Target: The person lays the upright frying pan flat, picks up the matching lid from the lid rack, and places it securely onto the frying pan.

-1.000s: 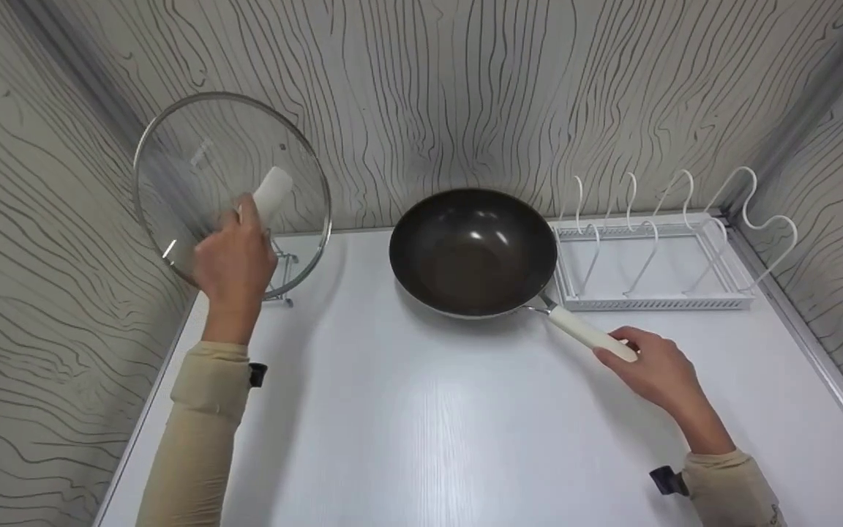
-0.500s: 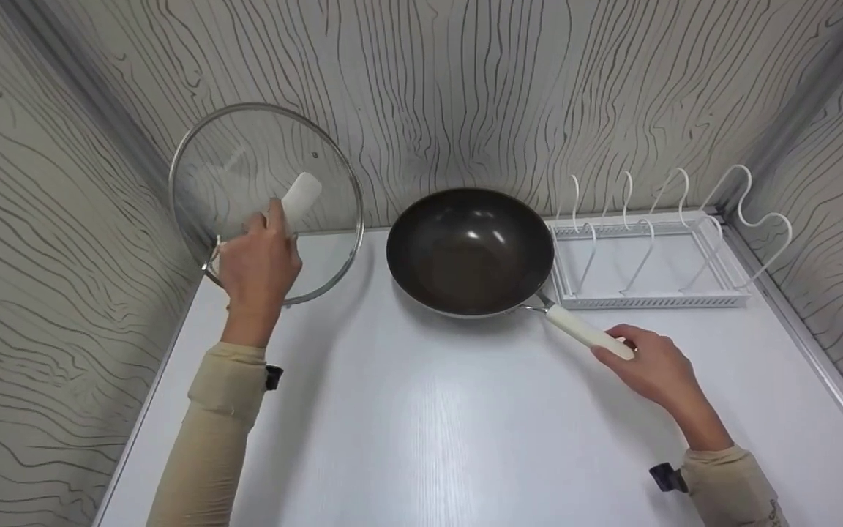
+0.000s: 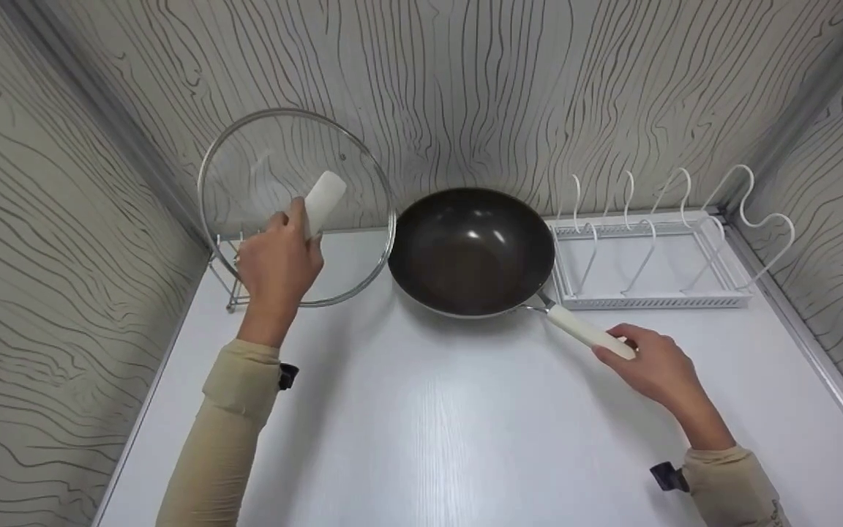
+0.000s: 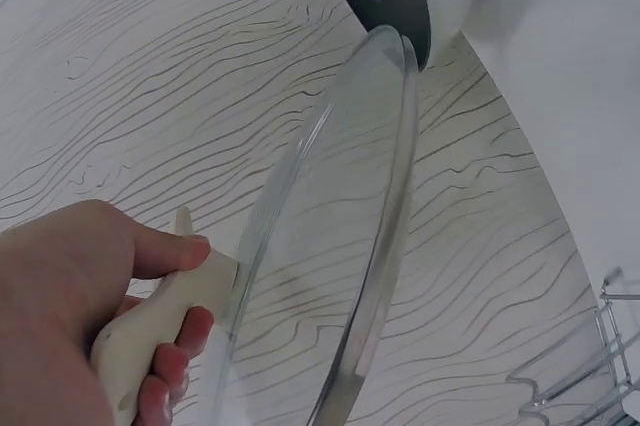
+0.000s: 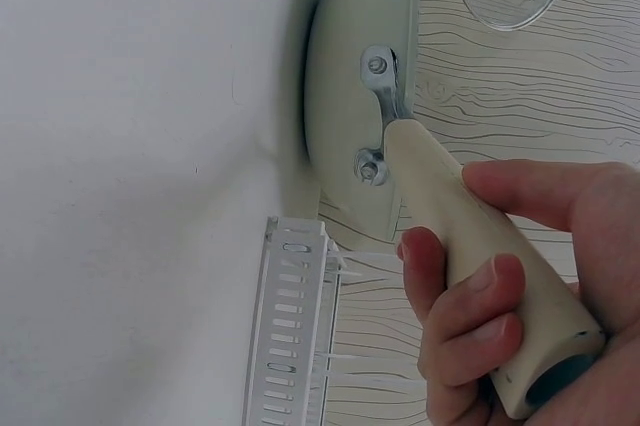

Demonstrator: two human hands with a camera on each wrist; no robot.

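My left hand (image 3: pixel 279 260) grips the cream handle (image 4: pixel 160 331) of a round glass lid (image 3: pixel 253 168) with a metal rim. The lid hangs tilted above the table's back left, its right edge overlapping the wok's left rim in the head view. A dark-lined wok (image 3: pixel 473 252) with a pale outside (image 5: pixel 345 96) stands on the table near the back wall. Curled round the end of its cream handle (image 3: pixel 586 333) are the fingers of my right hand (image 3: pixel 656 369). In the right wrist view, a metal bracket (image 5: pixel 380 116) joins that handle to the wok.
Right of the wok stands a white rack (image 3: pixel 656 301) with several upright wire loops. A small metal wire rack (image 3: pixel 235 296) sits at the back left, partly behind the lid and left hand. Wood-grain panels (image 3: pixel 458 95) enclose the white table (image 3: pixel 429 424) at back and sides.
My left hand has carried the lid rightward and slightly down, from above the small wire rack to beside the wok. The right hand and the wok have hardly moved.
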